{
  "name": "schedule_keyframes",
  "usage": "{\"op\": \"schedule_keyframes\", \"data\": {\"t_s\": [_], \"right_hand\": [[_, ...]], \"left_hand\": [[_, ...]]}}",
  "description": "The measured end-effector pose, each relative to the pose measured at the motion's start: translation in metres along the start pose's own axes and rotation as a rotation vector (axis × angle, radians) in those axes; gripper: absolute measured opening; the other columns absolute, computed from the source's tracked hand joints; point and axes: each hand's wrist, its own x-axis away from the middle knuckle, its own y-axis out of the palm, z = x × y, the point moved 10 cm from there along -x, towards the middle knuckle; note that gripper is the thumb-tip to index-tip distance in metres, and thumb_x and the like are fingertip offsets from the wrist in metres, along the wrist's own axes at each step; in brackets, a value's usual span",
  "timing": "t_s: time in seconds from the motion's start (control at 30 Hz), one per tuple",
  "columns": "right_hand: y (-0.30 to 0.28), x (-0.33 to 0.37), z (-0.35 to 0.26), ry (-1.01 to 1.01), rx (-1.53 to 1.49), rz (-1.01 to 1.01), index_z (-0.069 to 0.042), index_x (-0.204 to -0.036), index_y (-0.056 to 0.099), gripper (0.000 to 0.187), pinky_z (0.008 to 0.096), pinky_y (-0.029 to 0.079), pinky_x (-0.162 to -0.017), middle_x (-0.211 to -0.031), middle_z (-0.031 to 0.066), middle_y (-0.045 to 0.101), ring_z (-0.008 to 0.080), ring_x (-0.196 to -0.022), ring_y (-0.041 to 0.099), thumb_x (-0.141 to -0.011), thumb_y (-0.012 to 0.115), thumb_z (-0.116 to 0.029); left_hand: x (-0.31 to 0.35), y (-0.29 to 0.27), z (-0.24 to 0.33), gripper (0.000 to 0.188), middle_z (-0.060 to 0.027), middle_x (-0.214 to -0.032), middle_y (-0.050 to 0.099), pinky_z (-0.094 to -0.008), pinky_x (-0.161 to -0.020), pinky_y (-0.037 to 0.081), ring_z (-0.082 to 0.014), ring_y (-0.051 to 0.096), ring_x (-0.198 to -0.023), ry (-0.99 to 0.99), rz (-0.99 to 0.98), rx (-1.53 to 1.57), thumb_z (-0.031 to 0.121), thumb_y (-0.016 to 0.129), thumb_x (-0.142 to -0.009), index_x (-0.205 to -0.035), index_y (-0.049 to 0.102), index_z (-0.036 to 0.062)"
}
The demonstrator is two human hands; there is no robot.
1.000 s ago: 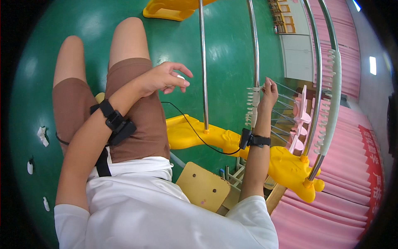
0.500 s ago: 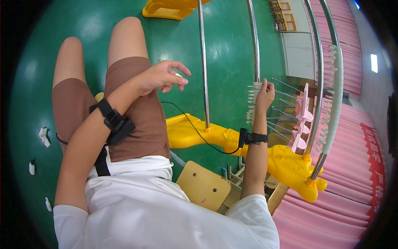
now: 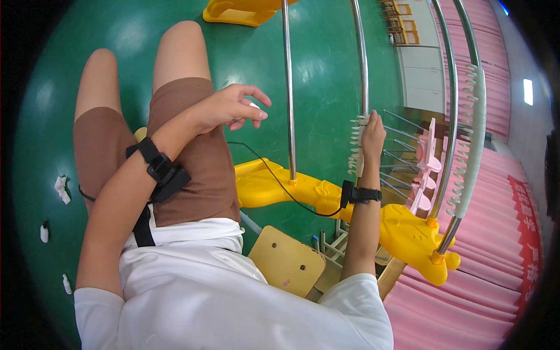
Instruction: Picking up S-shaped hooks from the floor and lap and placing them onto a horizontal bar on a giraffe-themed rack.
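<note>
My left hand (image 3: 230, 109) is held over my thigh with its fingers curled. A small white object (image 3: 254, 105) shows between its thumb and forefinger; its kind is unclear. My right hand (image 3: 373, 140) closes against a white strip of hooks (image 3: 360, 166) that runs along a metal pole (image 3: 360, 58). My palm and fingers cover part of the strip, and its hooks stick out to the left. A matching white hook strip (image 3: 475, 134) sits on the rack's right-hand pole. The poles stand in a yellow animal-shaped plastic frame (image 3: 303, 192).
A cream chair (image 3: 286, 259) stands beside my torso. Pink chairs (image 3: 427, 154) with metal legs are beyond my right hand. A black cable (image 3: 274, 178) crosses to my right wrist strap. Crumpled tissue (image 3: 62, 190) and two small white bottles (image 3: 44, 233) lie on the green floor.
My right hand has shifted slightly down against the hook strip, and its fingers look straighter. The rack appears slightly farther right in view. My left hand stays nearly still.
</note>
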Motion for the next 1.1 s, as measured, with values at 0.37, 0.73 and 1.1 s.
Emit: {"op": "schedule_keyframes", "data": {"t_s": [0.37, 0.73, 1.1], "right_hand": [[0.015, 0.003, 0.008, 0.007, -0.102, -0.073, -0.001, -0.1, 0.054, 0.039, 0.0394, 0.043, -0.062, -0.075, 0.0167, 0.056, 0.0281, -0.066, 0.056, -0.101, 0.04, -0.038], [0.031, -0.006, 0.029, 0.085, -0.29, -0.174, -0.002, -0.101, 0.051, 0.041, 0.03, 0.046, -0.058, -0.077, 0.0053, 0.051, 0.0148, -0.066, 0.053, -0.099, 0.045, -0.042], [0.039, -0.003, 0.044, 0.287, -0.601, -0.295, -0.008, -0.097, 0.055, 0.033, 0.0237, 0.04, -0.055, -0.074, -0.002, 0.049, 0.0078, -0.063, 0.048, -0.094, 0.056, -0.041]], "left_hand": [[0.001, -0.001, 0.001, 0.04, -0.0078, -0.077, 0.064, -0.0197, -0.043, 0.033, -0.0053, 0.043, -0.046, 0.003, 0.003, -0.003, 0.017, 0.069, -0.082, -0.115, 0.055, -0.0004], [0.004, 0.001, 0.007, 0.038, -0.0066, -0.07, 0.06, -0.0179, -0.039, 0.03, -0.004, 0.042, -0.043, 0.048, 0.002, 0.011, 0.018, 0.068, -0.084, -0.114, 0.054, 0.0006], [0.005, 0.002, 0.008, 0.037, -0.0058, -0.071, 0.061, -0.0163, -0.038, 0.03, -0.0026, 0.043, -0.043, 0.055, -0.001, 0.021, 0.019, 0.068, -0.085, -0.114, 0.053, 0.0014]]}}
